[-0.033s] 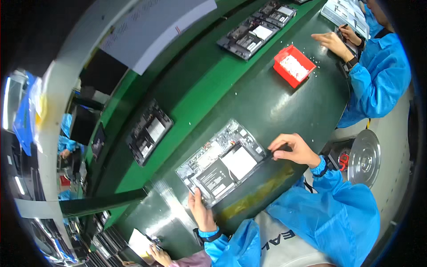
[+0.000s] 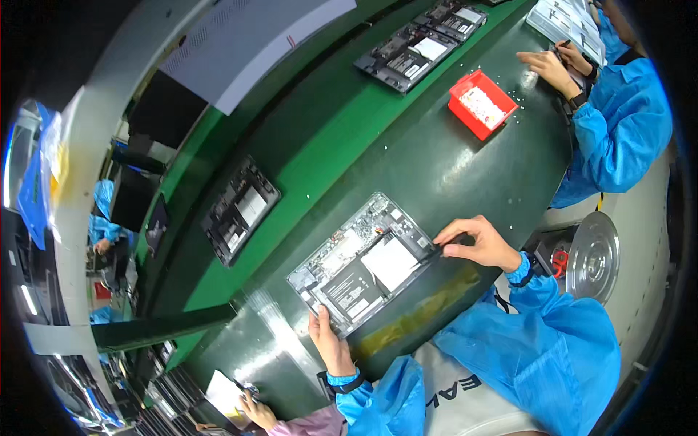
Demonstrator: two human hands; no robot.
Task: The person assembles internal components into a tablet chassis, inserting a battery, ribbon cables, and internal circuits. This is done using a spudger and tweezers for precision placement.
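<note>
Laptop base (image 2: 361,263) bears white print (image 2: 350,292) (illegibly small).

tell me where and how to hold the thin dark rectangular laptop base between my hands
I'd hold the thin dark rectangular laptop base by the rims of its short ends, from left and right: it's a flat slab with exposed components, and your bare left hand has its grip at one rim.

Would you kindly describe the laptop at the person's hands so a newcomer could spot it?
Start at the dark green worktable. On its near side, an opened laptop lies between left hand and right hand. Unlike laptops along the green strip, it has a thumb on its edge.
</note>
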